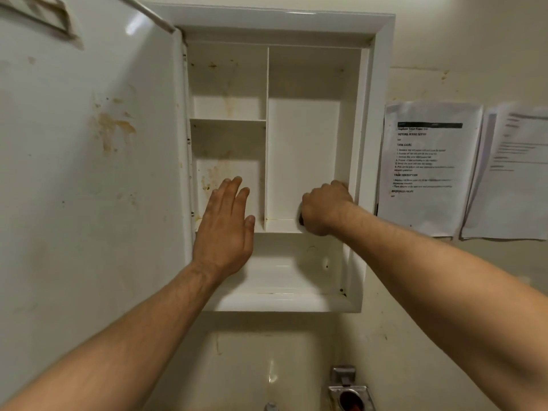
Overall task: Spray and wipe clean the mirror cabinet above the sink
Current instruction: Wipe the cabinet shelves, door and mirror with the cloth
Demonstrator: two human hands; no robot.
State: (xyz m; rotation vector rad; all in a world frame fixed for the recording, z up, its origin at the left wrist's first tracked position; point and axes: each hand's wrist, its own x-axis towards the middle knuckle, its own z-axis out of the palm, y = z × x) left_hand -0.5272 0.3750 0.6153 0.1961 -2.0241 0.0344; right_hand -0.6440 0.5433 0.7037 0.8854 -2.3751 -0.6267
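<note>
At the far left, the door [89,173] of the mirror cabinet [382,84] stands swung open, its inner face marked with brown stains [114,129]. Just right of its hinge edge, the left hand [226,229] is raised with fingers straight and spread, holding nothing. It is in front of the lower left compartment [228,149], whose back wall is also streaked brown. Further right, at the bottom edge of the tall compartment [302,143], the right hand [324,207] has its fingers curled into a fist. A dark sliver shows at its left side, but I cannot tell whether it grips a cloth, a bottle or nothing. Right of the cabinet, printed sheets [427,167] hang on the wall. No spray bottle or cloth is plainly in view, so this looks like the start of the interior cleaning, or a wipe along the bottom shelf edge. The next move likely calls for spraying the stained left compartments and door, then rubbing firmly at the dried brown marks.
</note>
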